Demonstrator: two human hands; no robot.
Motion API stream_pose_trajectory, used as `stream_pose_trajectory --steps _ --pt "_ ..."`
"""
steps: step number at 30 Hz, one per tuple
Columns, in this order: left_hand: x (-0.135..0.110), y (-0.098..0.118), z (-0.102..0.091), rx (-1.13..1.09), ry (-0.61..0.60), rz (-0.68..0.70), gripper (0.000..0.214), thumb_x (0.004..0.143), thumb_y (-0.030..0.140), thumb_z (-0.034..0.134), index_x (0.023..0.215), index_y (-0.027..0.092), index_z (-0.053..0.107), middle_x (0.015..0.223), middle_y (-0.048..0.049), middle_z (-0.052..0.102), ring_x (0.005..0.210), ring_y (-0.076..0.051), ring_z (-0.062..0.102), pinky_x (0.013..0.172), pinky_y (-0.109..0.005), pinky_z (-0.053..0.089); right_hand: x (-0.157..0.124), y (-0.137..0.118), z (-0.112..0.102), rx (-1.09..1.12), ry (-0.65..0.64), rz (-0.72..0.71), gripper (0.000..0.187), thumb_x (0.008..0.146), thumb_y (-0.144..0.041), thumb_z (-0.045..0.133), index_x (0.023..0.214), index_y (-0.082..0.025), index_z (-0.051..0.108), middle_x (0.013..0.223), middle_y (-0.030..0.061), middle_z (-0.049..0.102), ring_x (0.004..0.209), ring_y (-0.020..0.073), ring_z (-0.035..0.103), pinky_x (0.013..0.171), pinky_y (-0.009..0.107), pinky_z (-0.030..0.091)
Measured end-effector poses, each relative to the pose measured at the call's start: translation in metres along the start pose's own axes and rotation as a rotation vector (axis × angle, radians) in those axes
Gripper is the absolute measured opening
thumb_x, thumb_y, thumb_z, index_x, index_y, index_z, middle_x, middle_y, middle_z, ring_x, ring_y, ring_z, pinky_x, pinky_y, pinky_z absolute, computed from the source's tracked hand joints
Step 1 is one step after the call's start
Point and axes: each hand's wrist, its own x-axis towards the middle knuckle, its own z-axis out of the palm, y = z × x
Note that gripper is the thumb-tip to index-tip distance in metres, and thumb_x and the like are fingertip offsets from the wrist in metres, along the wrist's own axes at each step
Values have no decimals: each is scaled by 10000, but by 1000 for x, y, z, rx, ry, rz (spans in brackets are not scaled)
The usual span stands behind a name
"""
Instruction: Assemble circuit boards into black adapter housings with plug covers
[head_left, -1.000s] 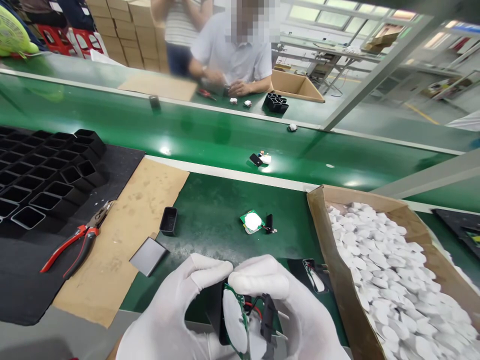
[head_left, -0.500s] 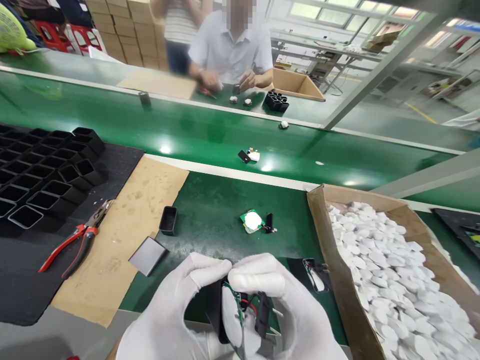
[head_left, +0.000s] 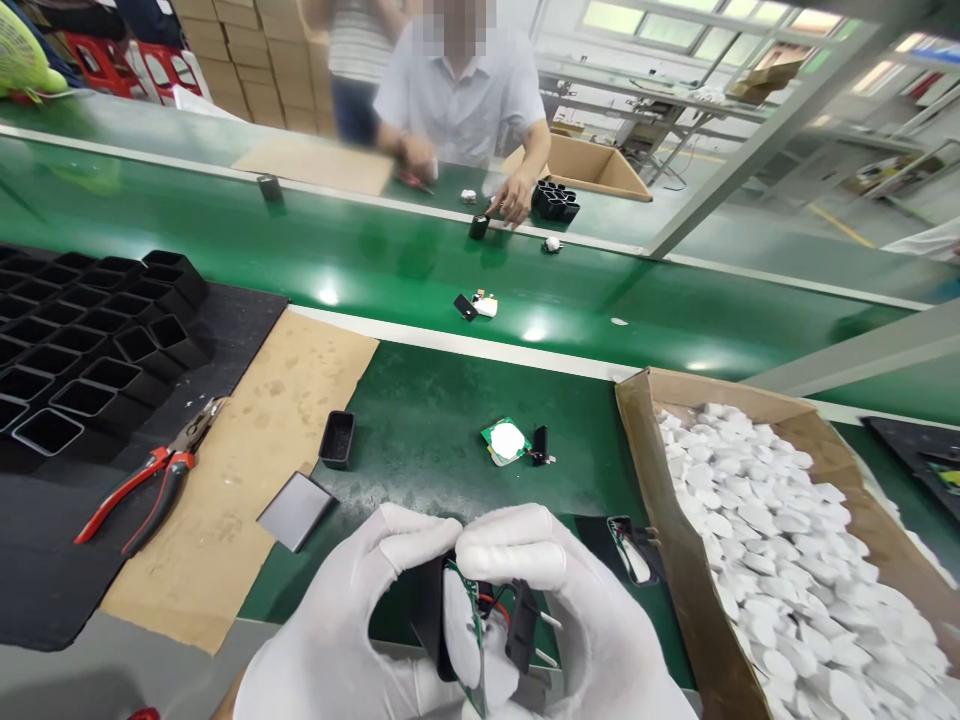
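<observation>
In white gloves, my left hand [head_left: 337, 620] and my right hand [head_left: 600, 610] meet at the fingertips at the bottom centre. Between them is a black plastic case [head_left: 431, 625], held on the left side by my left hand. A green circuit board [head_left: 475, 655] with a white foam pad [head_left: 460, 630] stands against the case, within my right hand's grip. Red and black wires lead from it to a black plug part [head_left: 523, 625] with two metal prongs, beside my right palm. My lower fingers are partly hidden.
Pliers [head_left: 161, 475] lie left, near rows of black cases [head_left: 105, 370]. A small black case [head_left: 337, 440], a grey square plate [head_left: 296, 512] and another board [head_left: 506, 441] lie ahead. Right stands a cardboard box [head_left: 660, 500] of white pads. A co-worker [head_left: 465, 100] sits across the conveyor [head_left: 405, 260].
The plug part has tilted slightly between my hands, which barely moved. Across from me, the co-worker's hand has set a black case at the conveyor's edge. Items on the conveyor have shifted left.
</observation>
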Motion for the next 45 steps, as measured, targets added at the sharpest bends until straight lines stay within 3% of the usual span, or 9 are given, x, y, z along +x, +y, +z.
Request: stream_pose_trajectory --steps 6,13,23,31,35,40,45 --pt "-1 -1 1 -19 44 -12 627 832 302 915 1383 280 617 1197 -31 696 1041 -190 768 947 -281 661 -3 -3 1 9 41 26 655 731 -35 848 1260 -389 693 1169 9 695 1088 234 758 827 269 635" --pt "0 0 -1 -50 27 -17 631 844 295 914 1401 281 619 1212 -7 697 1069 -155 750 998 -215 624 3 -4 3 31 26 17 498 851 -269 918 1278 -398 697 1155 11 700 1075 216 755 858 271 635" --pt "1 0 -3 -55 38 -24 589 857 289 900 1381 292 631 1200 -13 705 1050 -162 765 971 -230 647 6 -4 1 -27 0 -2 519 839 -198 884 1274 -390 678 1149 1 698 1021 197 742 817 262 609" --pt "-3 -3 -1 -43 36 -49 607 833 185 877 1384 295 645 1185 -8 708 1032 -160 762 958 -229 645 7 -4 4 -29 -5 -9 546 826 -145 858 1283 -389 683 1124 4 696 1014 213 738 827 295 591" --pt "-5 -5 0 -76 46 -59 651 841 226 891 1425 315 617 1208 -16 703 1053 -180 761 965 -261 653 5 -4 4 -14 1 24 604 788 -88 836 1286 -395 686 1137 8 704 1026 224 745 802 290 612" --pt "-10 -7 -2 -47 -11 -97 692 838 221 892 1444 355 587 1245 -7 694 1082 -181 765 976 -272 648 3 -3 4 12 11 46 540 834 -226 898 1295 -407 683 1148 21 711 1056 232 766 750 255 647" --pt "-14 -10 -2 -56 -23 -98 710 853 176 865 1464 380 566 1262 -5 687 1095 -188 758 983 -291 639 5 -2 3 -55 -39 11 539 848 -279 918 1310 -393 666 1188 32 739 1066 239 777 820 281 656"
